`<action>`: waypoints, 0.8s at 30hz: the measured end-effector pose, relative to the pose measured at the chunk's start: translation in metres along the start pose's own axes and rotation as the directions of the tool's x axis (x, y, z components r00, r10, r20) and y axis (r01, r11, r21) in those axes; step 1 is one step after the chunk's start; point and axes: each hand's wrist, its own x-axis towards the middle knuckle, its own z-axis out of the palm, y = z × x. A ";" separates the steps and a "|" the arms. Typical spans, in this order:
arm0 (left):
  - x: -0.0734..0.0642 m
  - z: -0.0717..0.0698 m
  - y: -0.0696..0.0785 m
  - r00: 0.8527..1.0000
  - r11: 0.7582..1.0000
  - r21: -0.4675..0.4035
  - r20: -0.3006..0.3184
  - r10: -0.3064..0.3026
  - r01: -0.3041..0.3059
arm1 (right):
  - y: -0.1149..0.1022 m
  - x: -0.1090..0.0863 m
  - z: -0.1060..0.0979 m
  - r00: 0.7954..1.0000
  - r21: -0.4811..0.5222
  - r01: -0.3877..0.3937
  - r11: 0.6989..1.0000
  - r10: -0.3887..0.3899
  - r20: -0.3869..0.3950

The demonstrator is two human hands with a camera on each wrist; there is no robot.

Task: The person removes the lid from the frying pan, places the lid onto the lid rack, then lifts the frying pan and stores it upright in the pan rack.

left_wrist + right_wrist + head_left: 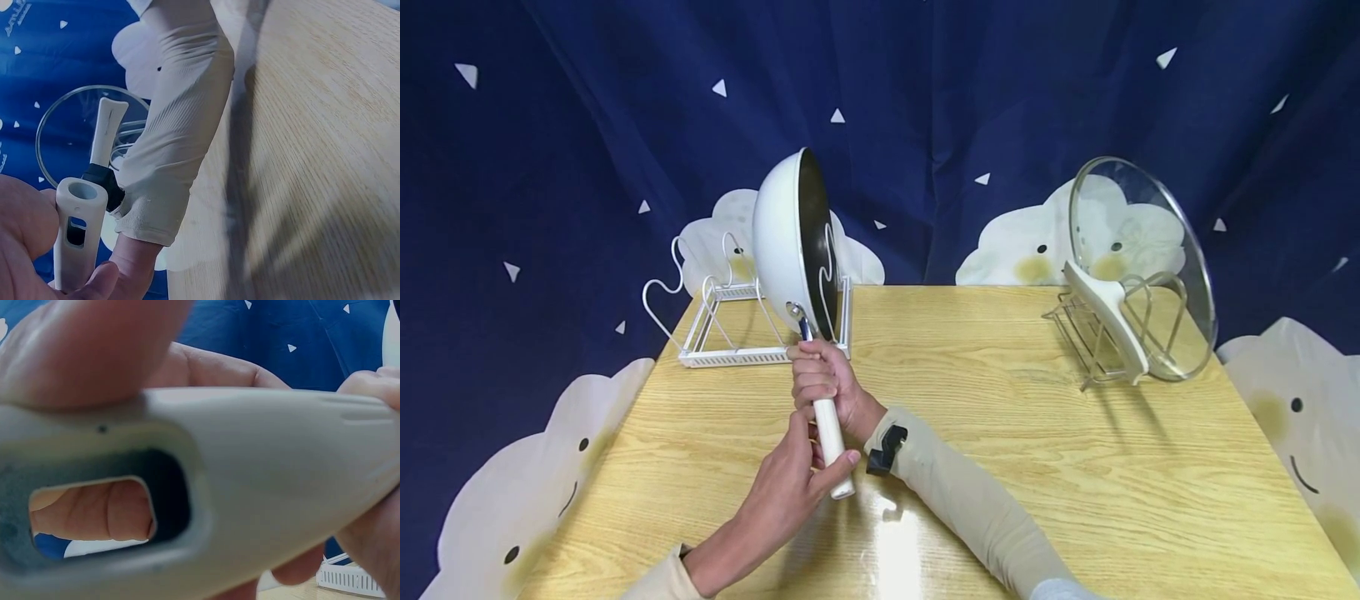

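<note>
A white wok (777,237) with a black inside is tilted on edge at the right end of a white wire rack (737,357). Its long white handle (830,433) points back toward me. High on that handle, near the metal joint, my right hand (831,385) grips with curled fingers. Lower down, my left hand (782,471) holds the handle's end, thumb along one side and fingers round behind. The right wrist view shows the slotted handle end (269,462) up close between thumb and fingers. Part of the wok's lower rim is hidden by the rack wires.
At the right, a glass lid (1187,258) with a white handle (1108,312) leans in a small metal wire stand (1093,367). The wooden table (970,392) spans the front. Behind hangs a dark blue curtain (925,100) with cloud shapes.
</note>
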 end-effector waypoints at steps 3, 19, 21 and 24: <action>0.000 0.001 0.000 1.000 1.000 -0.002 0.002 -0.002 0.002 | 0.000 -0.001 -0.001 1.000 0.005 0.002 1.000 -0.002 -0.010; -0.003 0.004 -0.004 1.000 1.000 0.006 0.000 -0.004 0.004 | 0.002 -0.004 -0.006 1.000 0.025 0.002 1.000 -0.002 -0.005; -0.003 0.005 -0.005 1.000 1.000 0.011 -0.002 0.002 -0.002 | 0.002 -0.004 -0.006 1.000 0.022 0.007 1.000 -0.007 -0.006; -0.003 0.006 -0.005 1.000 1.000 0.023 -0.004 0.001 -0.001 | 0.002 -0.004 -0.007 1.000 0.017 -0.004 1.000 0.004 -0.009</action>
